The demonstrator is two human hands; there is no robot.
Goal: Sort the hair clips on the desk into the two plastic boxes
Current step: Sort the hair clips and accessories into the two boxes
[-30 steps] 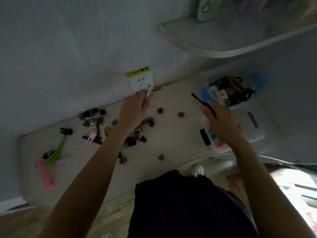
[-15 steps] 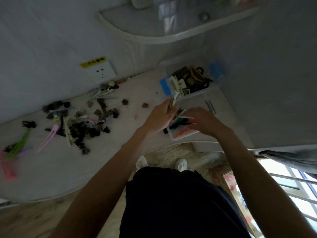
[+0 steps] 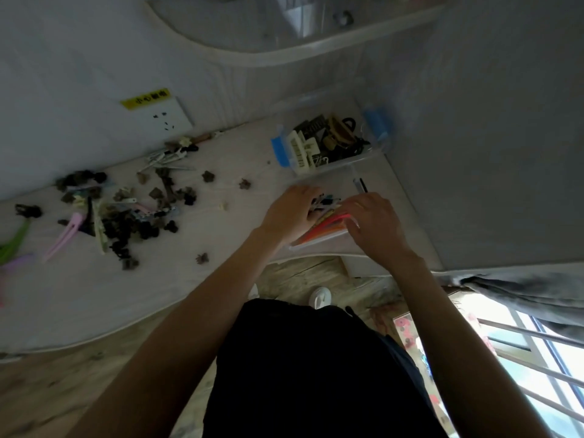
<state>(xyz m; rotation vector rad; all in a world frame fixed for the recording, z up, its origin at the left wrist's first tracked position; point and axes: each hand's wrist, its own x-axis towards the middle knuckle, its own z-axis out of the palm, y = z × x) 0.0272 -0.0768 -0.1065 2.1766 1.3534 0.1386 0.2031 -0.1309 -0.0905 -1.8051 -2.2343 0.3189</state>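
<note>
Both hands were over the near box [image 3: 319, 240], the clear one w/ long flat clips [image 3: 325, 221] in orange, red and dark. Left hand [image 3: 292, 210] had fingers reaching down among the clips; couldn't tell if it gripped one or had let go. Right hand [image 3: 373, 222] lay w/ fingers loosely spread at the box's right edge, apparently steadying it, holding nothing visible. Far box [image 3: 335, 162] held the claw clips. Loose pile [image 3: 126, 210] sat on the desk [image 3: 79, 295], well to the left. Best approach, imo: lay clips lengthwise, flat, so they stack and don't snag.
</note>
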